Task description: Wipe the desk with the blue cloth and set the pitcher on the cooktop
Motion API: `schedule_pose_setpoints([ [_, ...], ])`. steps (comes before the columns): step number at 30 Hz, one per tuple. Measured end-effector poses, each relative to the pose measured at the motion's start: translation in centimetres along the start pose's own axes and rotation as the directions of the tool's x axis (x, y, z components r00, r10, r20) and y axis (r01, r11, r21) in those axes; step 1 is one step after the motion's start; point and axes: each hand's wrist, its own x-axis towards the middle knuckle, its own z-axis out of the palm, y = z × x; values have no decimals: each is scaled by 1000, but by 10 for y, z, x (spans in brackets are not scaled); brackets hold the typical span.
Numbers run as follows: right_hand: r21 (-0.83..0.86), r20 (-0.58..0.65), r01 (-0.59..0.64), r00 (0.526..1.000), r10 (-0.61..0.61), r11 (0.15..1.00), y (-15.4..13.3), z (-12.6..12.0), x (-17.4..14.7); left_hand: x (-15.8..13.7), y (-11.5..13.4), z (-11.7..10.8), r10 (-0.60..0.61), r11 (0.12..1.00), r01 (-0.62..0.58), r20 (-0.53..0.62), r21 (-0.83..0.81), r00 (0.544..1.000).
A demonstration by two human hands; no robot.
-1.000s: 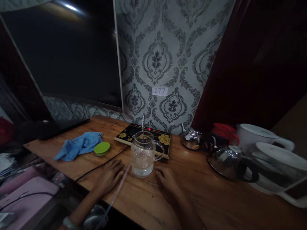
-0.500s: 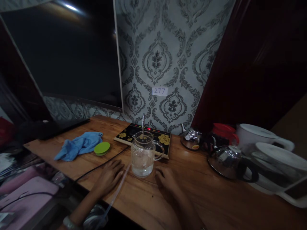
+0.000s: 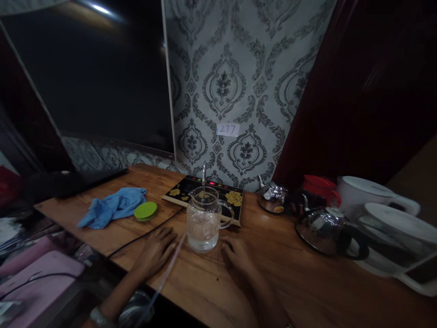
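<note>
My left hand (image 3: 159, 248) lies flat on the wooden table, fingers stretched forward, beside a clear hose (image 3: 170, 269) that runs over the front edge. To the right of the glass jug (image 3: 204, 223) rests my right hand (image 3: 237, 255), fingers loosely bent, holding nothing. Neither hand grips the jug. It stands upright with clear, rippling water in its lower part. A thin metal spout (image 3: 204, 173) rises behind the jug's rim. Behind it sits a flat black appliance (image 3: 234, 198) with gold flowers and a lit red display.
A blue cloth (image 3: 114, 207) and a green lid-like disc (image 3: 145, 211) lie at the left. A black cable (image 3: 146, 233) crosses the table. At the right stand metal kettles (image 3: 322, 228), a red pitcher (image 3: 319, 189) and white-lidded pitchers (image 3: 404, 221).
</note>
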Motion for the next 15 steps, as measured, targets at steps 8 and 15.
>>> schedule_pose_setpoints([
  [8, -8, 0, 11, 1000, -11, 1000, 2, 0, 0, 1, 1, 0, 0, 1000, 0, 10, 9, 1000],
  [15, 1, 8, 1, 1000, -1, 1000, 2, 1, 0, 1, 0, 1, -10, 1000, 9, 30, 28, 999],
])
